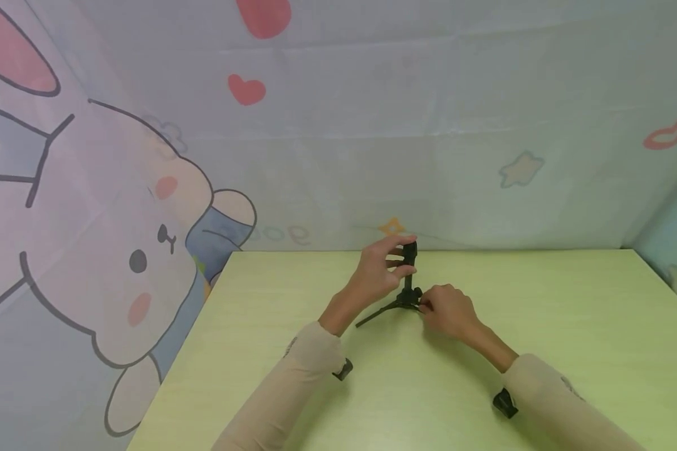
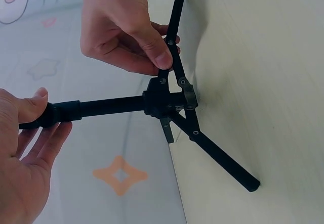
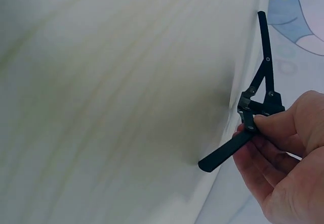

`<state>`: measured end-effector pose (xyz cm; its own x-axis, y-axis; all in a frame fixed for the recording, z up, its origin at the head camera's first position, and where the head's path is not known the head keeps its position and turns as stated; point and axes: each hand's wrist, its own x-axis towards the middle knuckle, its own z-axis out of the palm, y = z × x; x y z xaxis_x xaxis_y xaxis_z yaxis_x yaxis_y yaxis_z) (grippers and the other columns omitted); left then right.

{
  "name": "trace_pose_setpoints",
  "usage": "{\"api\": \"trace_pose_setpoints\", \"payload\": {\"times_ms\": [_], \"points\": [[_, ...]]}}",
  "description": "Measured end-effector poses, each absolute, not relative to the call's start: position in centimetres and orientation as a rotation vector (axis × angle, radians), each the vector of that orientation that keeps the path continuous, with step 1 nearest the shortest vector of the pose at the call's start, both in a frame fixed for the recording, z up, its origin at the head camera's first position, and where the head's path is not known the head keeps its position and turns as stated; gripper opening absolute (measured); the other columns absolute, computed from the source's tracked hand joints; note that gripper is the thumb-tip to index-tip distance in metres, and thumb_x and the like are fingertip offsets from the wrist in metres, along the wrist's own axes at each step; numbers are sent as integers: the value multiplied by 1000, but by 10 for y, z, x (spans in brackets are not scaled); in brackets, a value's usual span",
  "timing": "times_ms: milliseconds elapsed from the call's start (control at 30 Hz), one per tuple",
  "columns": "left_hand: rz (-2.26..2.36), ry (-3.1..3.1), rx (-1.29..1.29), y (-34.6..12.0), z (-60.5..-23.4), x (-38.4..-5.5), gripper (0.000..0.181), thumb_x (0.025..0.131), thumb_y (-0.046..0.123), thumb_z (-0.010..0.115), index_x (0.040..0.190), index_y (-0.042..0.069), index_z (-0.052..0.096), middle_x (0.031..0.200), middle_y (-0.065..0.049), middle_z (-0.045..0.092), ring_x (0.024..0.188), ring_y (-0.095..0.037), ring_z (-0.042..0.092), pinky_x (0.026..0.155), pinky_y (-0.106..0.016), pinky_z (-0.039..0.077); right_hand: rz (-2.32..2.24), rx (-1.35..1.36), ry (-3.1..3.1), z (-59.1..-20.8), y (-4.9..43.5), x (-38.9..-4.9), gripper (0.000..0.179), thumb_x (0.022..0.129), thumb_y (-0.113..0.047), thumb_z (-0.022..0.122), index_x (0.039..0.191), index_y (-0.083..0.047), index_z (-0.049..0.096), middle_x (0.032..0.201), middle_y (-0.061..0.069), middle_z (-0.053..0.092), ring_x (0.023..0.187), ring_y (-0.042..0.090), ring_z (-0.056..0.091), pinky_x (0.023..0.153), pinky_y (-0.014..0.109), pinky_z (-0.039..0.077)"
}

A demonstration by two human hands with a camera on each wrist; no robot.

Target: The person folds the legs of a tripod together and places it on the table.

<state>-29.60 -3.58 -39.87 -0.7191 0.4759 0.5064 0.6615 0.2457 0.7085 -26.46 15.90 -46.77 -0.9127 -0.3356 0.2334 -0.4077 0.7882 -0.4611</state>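
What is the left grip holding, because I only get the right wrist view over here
Observer: The left grip holds the upper end of a black post.
Operator: I see the right grip pinching a black leg. How does the post stand?
Observer: Upright, as the head view shows it.
Operator: Is anything printed on the backdrop close by?
Observer: Yes, an orange star, just above the left grip in the head view.
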Motion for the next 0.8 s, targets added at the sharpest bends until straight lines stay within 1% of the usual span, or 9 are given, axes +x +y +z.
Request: {"api": "trace_pose_setpoints", "payload": {"times_ms": [233, 333, 367, 433, 533, 600, 700, 800], "points": [[-1461, -2318, -1082, -35, -398, -297, 54, 89, -5, 79, 140, 3, 62, 143, -14, 61, 111, -28, 68, 88, -24, 58, 792, 576, -2781, -468, 160, -263, 33, 91, -1, 67, 63, -16, 58, 59, -7, 40, 53, 11, 36, 46, 28, 27], [-1441, -2316, -1096, -35, -397, -297, 54, 89, -4, 79, 140, 2, 61, 143, -14, 60, 111, -29, 68, 88, -26, 58, 800, 566, -2741, -466, 160, -262, 29, 92, 0, 68, 66, -13, 62, 61, -5, 44, 55, 12, 39, 48, 29, 30], [-1434, -2316, -1099, -35, -396, -297, 54, 89, -4, 79, 140, 2, 61, 144, -14, 60, 111, -29, 68, 88, -26, 58, 803, 562, -2726, -466, 160, -261, 28, 92, 1, 69, 67, -12, 63, 62, -4, 46, 55, 12, 40, 48, 30, 31], [-1426, -2313, -1105, -34, -395, -296, 55, 89, -4, 80, 140, 2, 61, 143, -14, 60, 111, -29, 68, 88, -27, 59, 814, 561, -2673, -464, 160, -260, 21, 91, 2, 70, 72, -8, 70, 66, -3, 55, 57, 12, 47, 48, 30, 38], [-1429, -2309, -1107, -34, -393, -295, 55, 89, -4, 80, 140, 1, 60, 142, -15, 61, 110, -30, 68, 88, -27, 59, 843, 570, -2565, -462, 159, -259, 12, 90, 4, 72, 80, -3, 76, 73, 3, 67, 60, 14, 56, 51, 33, 46], [-1433, -2307, -1113, -34, -392, -294, 56, 89, -4, 79, 141, 1, 60, 141, -16, 61, 110, -30, 69, 88, -27, 59, 866, 581, -2487, -462, 159, -258, 7, 89, 6, 73, 87, 2, 79, 78, 8, 72, 62, 15, 60, 54, 34, 49], [-1437, -2309, -1121, -34, -391, -293, 56, 90, -3, 79, 142, 0, 59, 140, -17, 61, 110, -32, 69, 89, -27, 59, 896, 595, -2420, -463, 158, -258, 6, 89, 8, 74, 90, 4, 79, 78, 10, 73, 60, 14, 59, 54, 32, 48], [-1439, -2316, -1126, -35, -390, -291, 56, 90, -3, 79, 142, 1, 59, 139, -17, 61, 111, -32, 69, 89, -27, 58, 917, 615, -2400, -463, 159, -258, 6, 89, 8, 75, 91, 4, 79, 78, 8, 73, 59, 10, 56, 54, 28, 45]]}}
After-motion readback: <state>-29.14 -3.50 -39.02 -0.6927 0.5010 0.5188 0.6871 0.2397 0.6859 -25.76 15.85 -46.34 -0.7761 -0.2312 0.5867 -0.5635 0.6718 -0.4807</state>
